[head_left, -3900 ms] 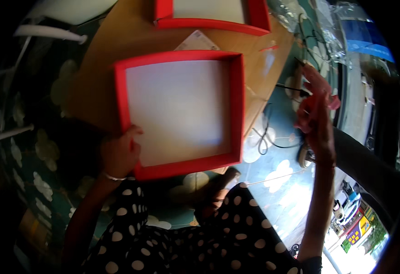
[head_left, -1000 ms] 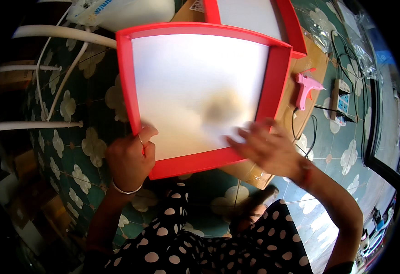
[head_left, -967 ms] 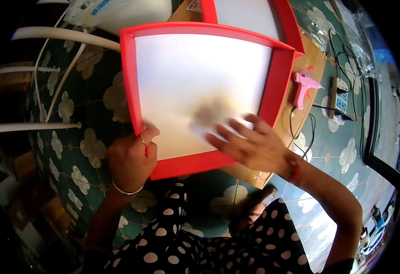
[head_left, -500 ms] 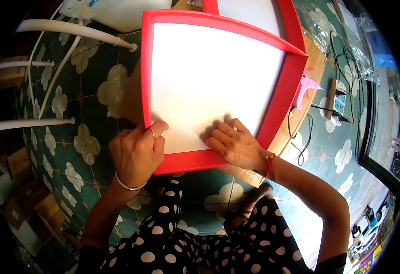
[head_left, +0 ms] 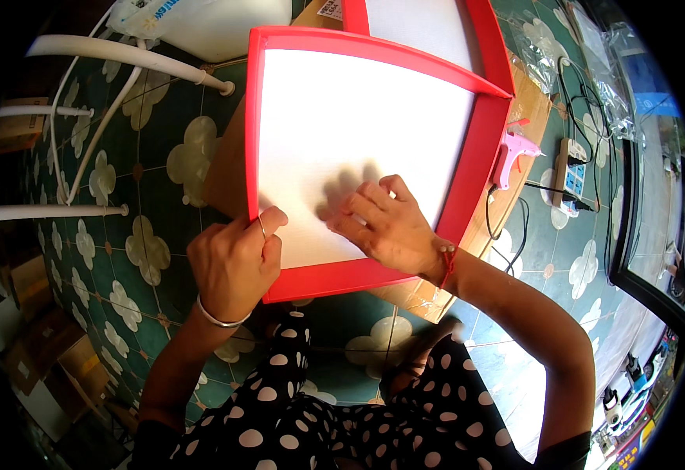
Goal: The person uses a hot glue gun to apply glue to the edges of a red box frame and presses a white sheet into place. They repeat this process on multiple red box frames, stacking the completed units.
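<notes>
The red picture frame (head_left: 374,160) with its white panel fills the centre of the frame, tilted above a brown table (head_left: 225,168). The left hand (head_left: 233,262) pinches its lower-left corner shut, steadying it. The right hand (head_left: 385,227) lies open, fingers spread flat on the panel, apparently pressing it. A pink glue gun (head_left: 511,153) lies at right.

1. Floor (head_left: 123,164): dark green tiles with cream flower motifs, covers most of the frame.
2. Tabletop (head_left: 225,168): brown, low, running from 6 toward 1 o'clock.
3. White tube-frame chair (head_left: 115,59) at 10–11 o'clock, standing on the tiles.
4. Cardboard boxes (head_left: 37,345) stacked at 8 o'clock.
5. Dark-framed glass door (head_left: 648,235) at 3 o'clock; bright daylight patch on the floor at 4–5 o'clock.
</notes>
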Demonstrator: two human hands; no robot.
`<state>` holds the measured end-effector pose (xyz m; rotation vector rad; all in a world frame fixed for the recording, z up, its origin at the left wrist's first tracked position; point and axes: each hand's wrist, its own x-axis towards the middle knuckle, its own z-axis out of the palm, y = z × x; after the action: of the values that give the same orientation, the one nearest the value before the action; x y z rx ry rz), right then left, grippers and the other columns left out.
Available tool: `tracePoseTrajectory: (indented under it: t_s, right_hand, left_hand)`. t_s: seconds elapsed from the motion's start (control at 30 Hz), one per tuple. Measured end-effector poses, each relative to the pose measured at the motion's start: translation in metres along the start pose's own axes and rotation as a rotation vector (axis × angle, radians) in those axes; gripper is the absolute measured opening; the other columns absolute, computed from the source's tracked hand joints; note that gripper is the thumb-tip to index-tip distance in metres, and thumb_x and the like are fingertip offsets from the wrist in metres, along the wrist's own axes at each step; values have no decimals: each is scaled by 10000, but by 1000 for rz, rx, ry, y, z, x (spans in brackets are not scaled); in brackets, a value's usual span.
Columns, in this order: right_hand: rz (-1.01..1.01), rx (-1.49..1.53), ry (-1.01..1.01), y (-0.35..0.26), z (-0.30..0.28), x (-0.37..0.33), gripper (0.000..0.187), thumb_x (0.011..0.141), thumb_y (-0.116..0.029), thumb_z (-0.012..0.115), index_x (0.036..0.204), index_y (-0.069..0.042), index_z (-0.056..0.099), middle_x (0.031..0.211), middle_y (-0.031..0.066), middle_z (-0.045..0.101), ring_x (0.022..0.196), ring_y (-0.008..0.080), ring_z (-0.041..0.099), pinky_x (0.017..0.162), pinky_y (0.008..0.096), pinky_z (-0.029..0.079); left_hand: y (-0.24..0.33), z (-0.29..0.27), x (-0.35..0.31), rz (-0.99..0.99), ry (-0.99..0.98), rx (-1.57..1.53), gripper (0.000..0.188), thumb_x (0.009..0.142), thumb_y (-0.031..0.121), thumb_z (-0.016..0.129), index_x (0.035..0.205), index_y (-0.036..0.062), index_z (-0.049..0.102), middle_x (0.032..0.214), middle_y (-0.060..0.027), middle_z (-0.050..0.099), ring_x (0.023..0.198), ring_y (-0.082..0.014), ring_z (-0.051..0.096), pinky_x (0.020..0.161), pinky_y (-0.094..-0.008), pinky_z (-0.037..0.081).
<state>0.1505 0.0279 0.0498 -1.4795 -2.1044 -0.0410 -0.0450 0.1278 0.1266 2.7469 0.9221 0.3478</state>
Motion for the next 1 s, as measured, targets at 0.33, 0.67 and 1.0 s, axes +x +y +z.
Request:
tracePoseTrajectory:
  t_s: [0.33, 0.67, 1.0]
  right_hand:
    - [-63, -91, -74, -13, 6, 1, 219, 680, -92, 627, 894, -49, 650, 844, 30, 537, 852, 183, 532, 781, 336, 378]
    - [278, 460, -205, -23, -29, -19, 226, 750, 50, 608, 927, -72, 536, 930, 84, 515, 932, 245, 497, 819, 380, 354]
    - [503, 60, -118, -2, -47, -24, 494, 816, -65, 621, 1279, -43, 447, 1341, 149, 438, 1232, 320, 423, 1008, 460, 338]
  left_hand:
    - [2, 1, -1, -85, -75, -20, 211, 676, 15, 599, 850, 126, 641, 633, -88, 593, 520, -295, 561, 514, -368, 436]
    - [-5, 3, -1, -82, -64, -46, 205, 664, 35, 612, 832, 150, 638, 620, -88, 597, 500, -299, 560, 491, -377, 450]
    - [-5, 5, -2, -32, -19, -25, 204, 658, 31, 613, 828, 140, 647, 653, -82, 612, 501, -293, 555, 485, -369, 449]
